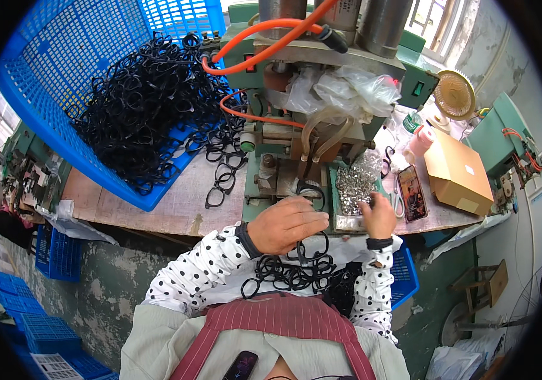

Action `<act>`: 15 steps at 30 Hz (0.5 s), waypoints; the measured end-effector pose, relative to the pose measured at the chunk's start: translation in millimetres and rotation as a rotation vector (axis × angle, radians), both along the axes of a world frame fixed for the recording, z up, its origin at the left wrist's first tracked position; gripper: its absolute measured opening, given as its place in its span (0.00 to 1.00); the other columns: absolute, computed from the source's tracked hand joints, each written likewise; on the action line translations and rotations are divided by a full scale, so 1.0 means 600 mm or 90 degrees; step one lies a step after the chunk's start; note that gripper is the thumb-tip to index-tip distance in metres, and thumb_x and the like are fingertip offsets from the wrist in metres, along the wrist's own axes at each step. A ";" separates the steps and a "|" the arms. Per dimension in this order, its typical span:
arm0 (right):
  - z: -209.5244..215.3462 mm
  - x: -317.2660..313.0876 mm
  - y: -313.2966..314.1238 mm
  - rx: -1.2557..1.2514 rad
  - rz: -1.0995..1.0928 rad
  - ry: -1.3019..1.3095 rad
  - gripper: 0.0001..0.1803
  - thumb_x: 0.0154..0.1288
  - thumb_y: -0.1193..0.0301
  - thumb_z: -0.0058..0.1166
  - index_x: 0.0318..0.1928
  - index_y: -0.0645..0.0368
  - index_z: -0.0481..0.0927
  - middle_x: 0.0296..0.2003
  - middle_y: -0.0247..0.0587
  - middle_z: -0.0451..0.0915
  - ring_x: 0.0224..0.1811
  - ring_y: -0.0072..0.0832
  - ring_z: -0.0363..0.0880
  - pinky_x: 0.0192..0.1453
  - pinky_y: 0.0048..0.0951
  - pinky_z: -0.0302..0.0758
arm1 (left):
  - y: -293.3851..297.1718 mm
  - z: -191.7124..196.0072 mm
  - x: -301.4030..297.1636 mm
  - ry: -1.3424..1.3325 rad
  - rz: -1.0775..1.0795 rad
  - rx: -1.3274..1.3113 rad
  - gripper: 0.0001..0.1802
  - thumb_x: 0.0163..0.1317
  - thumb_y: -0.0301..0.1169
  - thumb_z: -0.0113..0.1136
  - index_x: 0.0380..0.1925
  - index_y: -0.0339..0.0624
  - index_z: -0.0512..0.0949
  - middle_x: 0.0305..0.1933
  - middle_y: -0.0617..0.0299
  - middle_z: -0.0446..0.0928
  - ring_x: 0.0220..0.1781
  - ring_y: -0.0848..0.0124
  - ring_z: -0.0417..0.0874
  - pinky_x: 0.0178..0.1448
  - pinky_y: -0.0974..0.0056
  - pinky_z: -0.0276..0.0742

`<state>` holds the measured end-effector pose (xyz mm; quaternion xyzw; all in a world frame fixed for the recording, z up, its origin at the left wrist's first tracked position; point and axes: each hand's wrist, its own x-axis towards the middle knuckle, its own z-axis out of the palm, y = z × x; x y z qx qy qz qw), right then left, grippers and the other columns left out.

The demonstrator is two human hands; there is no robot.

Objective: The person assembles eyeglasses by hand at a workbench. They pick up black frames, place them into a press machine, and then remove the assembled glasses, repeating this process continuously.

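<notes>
My left hand (289,226) is closed at the front of a green press machine (271,171), on a black eyeglass frame (325,244). One rim shows below the fingers, and a black rim also shows above them by the machine's fixture; the hand hides the part between. My right hand (380,216) is at the right edge of a tray of small shiny metal parts (354,185). Its thumb and fingers are bent close together; whatever is between the tips is too small to make out. More black eyeglass frames (290,273) lie on my lap.
A large blue basket (147,201) heaped with black frames (141,104) tilts onto the table at left. Right of the tray are scissors (397,201), a phone (412,195) and a cardboard box (458,171). Orange hoses (252,62) loop across the machine.
</notes>
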<state>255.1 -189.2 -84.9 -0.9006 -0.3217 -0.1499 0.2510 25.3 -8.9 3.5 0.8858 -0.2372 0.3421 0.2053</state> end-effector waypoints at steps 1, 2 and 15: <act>-0.010 -0.004 0.009 -0.012 0.009 -0.003 0.15 0.54 0.62 0.65 0.41 0.51 0.81 0.35 0.42 0.82 0.35 0.44 0.81 0.38 0.43 0.76 | 0.001 -0.007 0.001 -0.005 0.005 0.007 0.31 0.47 0.20 0.57 0.57 0.40 0.73 0.59 0.55 0.76 0.54 0.55 0.78 0.62 0.50 0.73; -0.020 -0.004 0.020 -0.023 0.019 -0.005 0.14 0.55 0.62 0.65 0.40 0.51 0.81 0.35 0.42 0.81 0.34 0.44 0.81 0.37 0.44 0.76 | 0.002 -0.011 0.002 -0.010 0.010 0.014 0.30 0.49 0.20 0.57 0.57 0.40 0.73 0.59 0.55 0.76 0.55 0.56 0.78 0.61 0.51 0.73; -0.035 0.002 0.031 0.360 -0.013 0.106 0.04 0.63 0.71 0.59 0.38 0.56 0.83 0.29 0.44 0.83 0.30 0.37 0.83 0.35 0.35 0.76 | 0.103 -0.116 -0.133 0.058 0.589 0.117 0.17 0.52 0.30 0.62 0.45 0.50 0.81 0.50 0.61 0.76 0.46 0.60 0.74 0.50 0.54 0.66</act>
